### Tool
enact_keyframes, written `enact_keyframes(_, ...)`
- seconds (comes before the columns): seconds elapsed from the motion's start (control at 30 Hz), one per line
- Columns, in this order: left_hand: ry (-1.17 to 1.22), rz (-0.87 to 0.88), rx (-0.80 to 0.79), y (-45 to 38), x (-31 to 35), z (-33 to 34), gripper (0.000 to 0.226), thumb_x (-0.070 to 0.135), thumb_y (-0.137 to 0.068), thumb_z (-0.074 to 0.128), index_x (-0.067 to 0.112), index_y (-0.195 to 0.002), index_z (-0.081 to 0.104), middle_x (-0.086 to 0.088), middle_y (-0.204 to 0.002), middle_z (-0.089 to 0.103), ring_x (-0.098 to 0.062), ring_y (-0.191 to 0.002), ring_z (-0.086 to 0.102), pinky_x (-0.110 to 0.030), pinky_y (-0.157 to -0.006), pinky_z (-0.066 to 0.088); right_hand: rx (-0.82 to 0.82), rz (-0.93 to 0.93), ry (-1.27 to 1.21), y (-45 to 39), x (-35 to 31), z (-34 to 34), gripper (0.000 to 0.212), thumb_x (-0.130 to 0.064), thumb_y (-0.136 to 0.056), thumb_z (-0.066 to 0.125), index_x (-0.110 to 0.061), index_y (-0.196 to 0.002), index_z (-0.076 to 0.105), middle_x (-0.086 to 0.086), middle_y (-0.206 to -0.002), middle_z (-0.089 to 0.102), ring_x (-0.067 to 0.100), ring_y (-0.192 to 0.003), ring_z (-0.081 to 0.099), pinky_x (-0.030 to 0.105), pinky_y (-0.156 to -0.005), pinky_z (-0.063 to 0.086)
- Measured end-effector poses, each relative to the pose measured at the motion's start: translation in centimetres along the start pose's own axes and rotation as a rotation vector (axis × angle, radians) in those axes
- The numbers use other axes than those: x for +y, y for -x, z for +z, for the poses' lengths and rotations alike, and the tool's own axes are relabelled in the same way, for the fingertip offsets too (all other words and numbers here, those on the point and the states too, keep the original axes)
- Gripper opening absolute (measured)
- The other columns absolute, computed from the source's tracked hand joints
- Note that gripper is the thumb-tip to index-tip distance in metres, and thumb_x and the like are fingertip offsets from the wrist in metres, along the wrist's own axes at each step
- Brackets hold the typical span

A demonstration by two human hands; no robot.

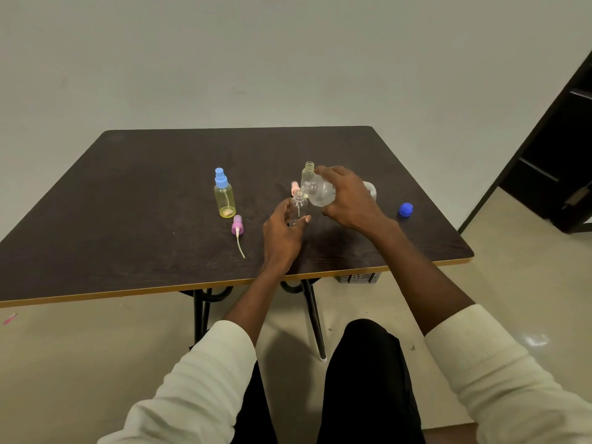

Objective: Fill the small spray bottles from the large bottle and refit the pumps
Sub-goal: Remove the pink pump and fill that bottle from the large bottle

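Right hand: the right hand [347, 200] is gripping the large clear plastic bottle [320, 195] from above, fingers curled over its body, and is tipping it on its side so its open mouth is pointing left.
Left hand: the left hand [283, 232] is wrapping its fingers and thumb around the small clear uncapped spray bottle [299, 205], which is standing upright on the dark wood-grain table [144, 187].
Pour point: the large bottle's mouth is sitting just above the small bottle's neck.
Behind them: a second small open-necked clear bottle [308, 173] and a pink pump [294, 187] are standing close by.
Left side: a yellowish spray bottle with a blue pump fitted [224, 195] is standing upright; a loose purple pump with its dip tube [238, 230] is lying just in front of it.
Right side: a round blue screw cap [405, 209] is sitting well apart, near the table's right edge.
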State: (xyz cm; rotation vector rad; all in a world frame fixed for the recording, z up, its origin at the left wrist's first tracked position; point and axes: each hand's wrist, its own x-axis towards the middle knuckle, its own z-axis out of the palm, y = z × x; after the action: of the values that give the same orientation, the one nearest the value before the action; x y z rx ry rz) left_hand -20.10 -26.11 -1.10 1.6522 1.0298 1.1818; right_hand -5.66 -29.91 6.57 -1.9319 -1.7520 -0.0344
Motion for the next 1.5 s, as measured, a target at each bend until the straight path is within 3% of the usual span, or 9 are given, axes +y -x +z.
enact_keyframes(0.53,0.008,-0.016,0.004,-0.1,-0.3,0.0,0.049,0.02,-0.087,0.074,0.016,-0.133,0.059,0.005,-0.12,0.07,-0.005,-0.11,0.065,-0.036,-0.096,0.055,0.006,-0.045,0.021,-0.3,0.1,-0.1,0.073,-0.014,-0.074,0.077,-0.017,-0.141,0.047,0.01,-0.137,0.053,0.029,-0.126,0.046,0.042,-0.103,0.037)
enact_keyframes(1.23,0.042,0.03,-0.001,0.1,0.1,-0.1,0.038,0.015,-0.089,0.072,0.018,-0.126,0.064,0.008,-0.112,0.072,0.002,-0.102,0.066,-0.026,-0.091,0.055,-0.001,-0.104,0.07,-0.7,0.1,-0.4,0.071,-0.012,-0.076,0.077,-0.016,-0.141,0.047,0.01,-0.137,0.053,0.028,-0.129,0.045,0.042,-0.108,0.033)
enact_keyframes(1.5,0.031,0.022,0.007,0.1,-0.1,-0.1,0.039,0.017,-0.089,0.072,0.018,-0.127,0.063,0.007,-0.115,0.072,-0.002,-0.106,0.065,-0.033,-0.095,0.055,-0.012,-0.124,0.101,-1.1,0.2,-0.4,0.071,-0.014,-0.076,0.076,-0.017,-0.141,0.047,0.009,-0.138,0.052,0.029,-0.129,0.044,0.044,-0.108,0.034)
